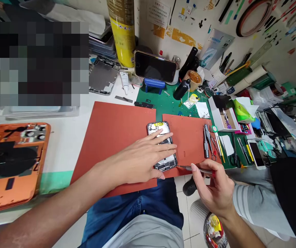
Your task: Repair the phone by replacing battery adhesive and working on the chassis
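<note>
Phone [167, 163] with exposed interior lies across two red mats [119, 137], the left hand [145, 155] spread over it and the right hand [215, 184] pinching a slim tool [189, 168] pointed at its lower right corner.

The phone [169, 163] at the frame's centre has a black rim, silvery-white insides and a yellow patch on top. Around it, the mats [119, 137] are plain brick red. The tool [189, 168] lower right of centre is grey with red. At far left, the phone housing [11, 162] is orange with black patches; lower right, a grey cloth [256, 206] bears paler stripes.
</note>
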`<state>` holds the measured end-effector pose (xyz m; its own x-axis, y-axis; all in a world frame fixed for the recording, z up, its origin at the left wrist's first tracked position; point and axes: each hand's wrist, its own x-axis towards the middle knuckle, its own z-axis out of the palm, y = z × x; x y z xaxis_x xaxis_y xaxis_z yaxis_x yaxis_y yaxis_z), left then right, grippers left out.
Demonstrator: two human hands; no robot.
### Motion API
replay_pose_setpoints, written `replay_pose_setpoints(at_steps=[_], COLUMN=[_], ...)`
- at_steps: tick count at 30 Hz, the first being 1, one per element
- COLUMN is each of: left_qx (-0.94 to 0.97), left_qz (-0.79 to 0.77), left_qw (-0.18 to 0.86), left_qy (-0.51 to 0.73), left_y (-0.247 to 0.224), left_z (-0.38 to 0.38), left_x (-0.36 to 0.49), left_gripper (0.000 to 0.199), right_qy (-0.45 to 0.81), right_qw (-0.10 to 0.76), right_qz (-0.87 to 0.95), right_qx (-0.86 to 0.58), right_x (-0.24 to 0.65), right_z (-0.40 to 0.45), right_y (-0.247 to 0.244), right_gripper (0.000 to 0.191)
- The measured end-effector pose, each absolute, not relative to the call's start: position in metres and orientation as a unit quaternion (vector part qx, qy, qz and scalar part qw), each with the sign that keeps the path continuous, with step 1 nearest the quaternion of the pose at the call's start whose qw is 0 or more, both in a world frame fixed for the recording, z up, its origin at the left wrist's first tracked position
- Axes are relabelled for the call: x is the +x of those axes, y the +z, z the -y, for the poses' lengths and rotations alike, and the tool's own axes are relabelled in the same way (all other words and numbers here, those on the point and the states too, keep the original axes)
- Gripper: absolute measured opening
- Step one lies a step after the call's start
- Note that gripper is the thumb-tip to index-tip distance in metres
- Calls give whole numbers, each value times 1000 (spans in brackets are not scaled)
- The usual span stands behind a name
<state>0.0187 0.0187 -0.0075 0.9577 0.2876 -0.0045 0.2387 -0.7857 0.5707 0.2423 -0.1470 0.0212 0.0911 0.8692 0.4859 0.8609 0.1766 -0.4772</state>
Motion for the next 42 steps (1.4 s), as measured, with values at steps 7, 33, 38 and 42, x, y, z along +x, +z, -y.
replay_pose_setpoints(at_steps=[7, 33, 38, 42], left_qx=[936, 937, 943, 948], left_qz=[-152, -134, -133, -141], left_qw=[310, 308, 295, 275], left_qy=[61, 94, 80, 70], left_y=[-11, -10, -9, -9], left_z=[-17, -17, -16, -9], left_x=[20, 20, 20, 22], left_gripper=[88, 74, 76, 74], right_qy=[3, 64, 43, 54], right_qw=[339, 206, 204, 203], right_qz=[694, 822, 821, 820], right_qx=[-635, -528, -532, -533], right_x=[241, 243, 239, 239], right_z=[144, 120, 121, 122], right_y=[26, 54, 55, 53], right_gripper=[23, 19, 18, 18])
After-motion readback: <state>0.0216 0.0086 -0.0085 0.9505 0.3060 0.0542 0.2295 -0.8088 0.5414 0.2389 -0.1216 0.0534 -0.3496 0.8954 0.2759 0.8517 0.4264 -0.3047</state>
